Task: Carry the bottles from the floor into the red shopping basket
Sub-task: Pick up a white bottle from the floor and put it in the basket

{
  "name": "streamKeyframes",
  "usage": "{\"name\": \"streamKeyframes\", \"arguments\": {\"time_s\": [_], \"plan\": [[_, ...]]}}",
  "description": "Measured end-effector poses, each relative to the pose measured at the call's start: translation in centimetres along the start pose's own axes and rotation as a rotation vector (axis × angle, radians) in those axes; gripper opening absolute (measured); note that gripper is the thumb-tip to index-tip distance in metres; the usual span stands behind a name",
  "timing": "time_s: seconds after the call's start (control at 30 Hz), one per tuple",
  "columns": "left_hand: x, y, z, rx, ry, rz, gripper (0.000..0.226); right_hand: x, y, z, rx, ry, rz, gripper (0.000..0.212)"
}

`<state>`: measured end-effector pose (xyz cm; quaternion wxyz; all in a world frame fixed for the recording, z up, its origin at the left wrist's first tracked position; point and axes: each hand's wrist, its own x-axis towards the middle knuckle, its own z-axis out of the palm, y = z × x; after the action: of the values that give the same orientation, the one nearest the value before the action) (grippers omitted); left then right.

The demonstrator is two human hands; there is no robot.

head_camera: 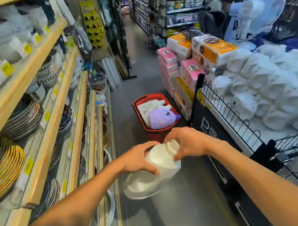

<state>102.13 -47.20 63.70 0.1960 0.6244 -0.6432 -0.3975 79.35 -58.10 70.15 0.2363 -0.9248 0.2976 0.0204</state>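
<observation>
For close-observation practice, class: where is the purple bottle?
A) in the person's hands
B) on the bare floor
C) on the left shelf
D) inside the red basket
D: the purple bottle lies inside the red basket, while the left hand and right hand hold a white bottle.

I see bare aisle floor (176, 213) right up to the red shopping basket (138, 114). Left hand (139, 159) and right hand (186, 144) grip the white bottle (157, 166) above that strip. Plate shelves (51, 99) wall the left side, the wire-railed display stand (225, 106) the right. Tissue packs (168, 66) sit just beside the basket. Basket mouth is open from above, but the purple bottle (159, 119) and pale bottles (148, 107) fill most of it.
</observation>
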Motion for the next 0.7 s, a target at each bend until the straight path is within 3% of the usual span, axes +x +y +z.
{"name": "streamKeyframes", "arguments": {"time_s": [0.7], "plan": [[25.6,-7.9,-17.1,0.053,-0.192,0.018,0.099,24.7,10.6,-8.0,0.057,0.006,0.124,0.064]]}}
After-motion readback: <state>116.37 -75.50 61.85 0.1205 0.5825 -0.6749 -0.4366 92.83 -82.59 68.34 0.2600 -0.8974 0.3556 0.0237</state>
